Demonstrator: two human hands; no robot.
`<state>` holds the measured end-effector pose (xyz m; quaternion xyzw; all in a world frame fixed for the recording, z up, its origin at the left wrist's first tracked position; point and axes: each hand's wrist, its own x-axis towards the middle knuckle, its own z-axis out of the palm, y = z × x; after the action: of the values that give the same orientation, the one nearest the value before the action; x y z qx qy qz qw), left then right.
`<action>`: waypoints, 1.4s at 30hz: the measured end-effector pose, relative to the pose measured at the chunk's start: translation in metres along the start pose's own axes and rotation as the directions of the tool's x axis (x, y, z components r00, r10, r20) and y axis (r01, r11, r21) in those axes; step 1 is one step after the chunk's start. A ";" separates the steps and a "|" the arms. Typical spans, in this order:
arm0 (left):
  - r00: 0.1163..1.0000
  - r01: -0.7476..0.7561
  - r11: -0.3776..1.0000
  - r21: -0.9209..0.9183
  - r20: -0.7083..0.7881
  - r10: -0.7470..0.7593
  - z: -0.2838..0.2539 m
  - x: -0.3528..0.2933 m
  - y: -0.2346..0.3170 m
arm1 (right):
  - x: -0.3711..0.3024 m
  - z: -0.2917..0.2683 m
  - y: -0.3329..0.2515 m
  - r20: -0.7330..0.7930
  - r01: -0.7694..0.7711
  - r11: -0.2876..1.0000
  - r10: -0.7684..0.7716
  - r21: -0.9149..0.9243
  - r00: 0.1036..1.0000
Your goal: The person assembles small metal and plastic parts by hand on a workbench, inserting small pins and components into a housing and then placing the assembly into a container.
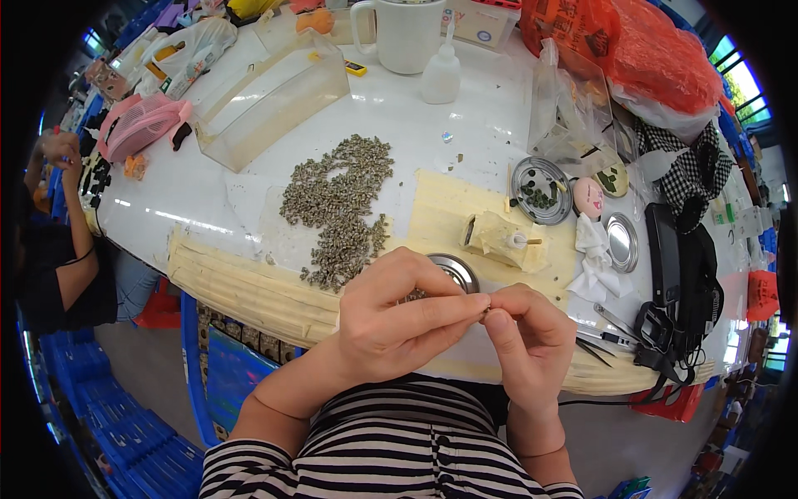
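While the left hand (pixel 395 312) and right hand (pixel 534 337) meet at the frame's lower centre, both pinched nearly closed, they hold 1 tiny, mostly hidden part (pixel 485 313). Small metal pieces (pixel 320 202) lie heaped left of centre.

Grey floor (pixel 154 378); bright barred window (pixel 744 87) right; glossy white table (pixel 495 125).

Pinched piece (pixel 485 314) indistinct, metal dish (pixel 459 269) partly hidden, mug (pixel 406 37) cropped
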<state>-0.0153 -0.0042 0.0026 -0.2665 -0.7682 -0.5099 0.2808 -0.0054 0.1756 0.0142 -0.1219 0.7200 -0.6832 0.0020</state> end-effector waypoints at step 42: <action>0.998 -0.021 1.000 0.014 -0.062 0.022 0.004 -0.006 -0.005 | -0.009 0.010 0.009 -0.106 0.287 0.872 -0.354 -0.397 0.929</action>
<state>-0.0150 -0.0027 -0.0056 -0.2566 -0.7596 -0.5098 0.3118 0.0037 0.1675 0.0036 -0.1775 0.8040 -0.5317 -0.1986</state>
